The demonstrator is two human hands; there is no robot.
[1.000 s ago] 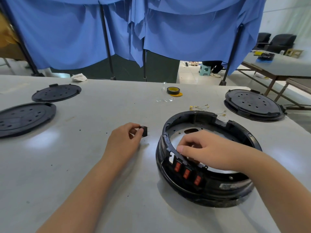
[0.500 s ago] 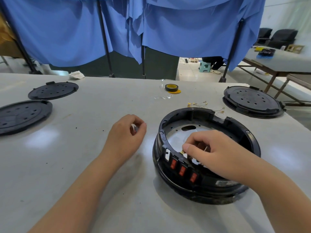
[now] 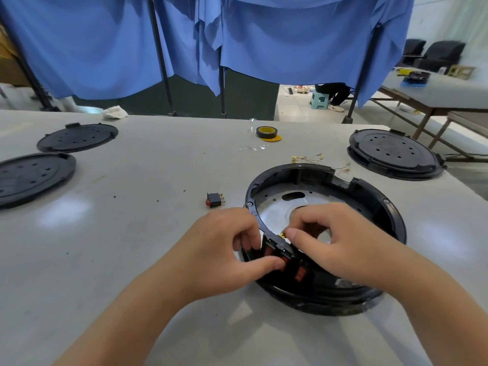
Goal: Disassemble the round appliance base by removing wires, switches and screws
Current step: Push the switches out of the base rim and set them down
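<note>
Both of our hands meet at the near rim of the round appliance base (image 3: pixel 343 191), which sits right of centre in the head view on the grey table (image 3: pixel 148 233). Our left hand (image 3: pixel 224 249) curls its fingers over the outer wall, thumb pressed along the row of red switches (image 3: pixel 299 274) still set in the rim; it pinches that switch section. Our right hand (image 3: pixel 340 249) reaches from inside the ring, fingers bent, thumb and forefinger closed near a small brass terminal (image 3: pixel 283 235) at the rim's top edge; whether they actually grip it we cannot tell.

One loose switch (image 3: pixel 215 199) lies on the table just beyond our left hand, apart from the base's left edge. Loose wires with brass ends (image 3: pixel 307 158) lie just past the far rim. A roll of tape (image 3: pixel 266 132) sits further back, in the upper centre.

Two black round covers (image 3: pixel 34 175) occupy the left edge of the frame, well apart from the base, with bare tabletop between. Another round cover (image 3: pixel 393 154) sits at upper right, near the table's right edge. Blue curtains (image 3: pixel 290 38) hang behind the table's far edge.
</note>
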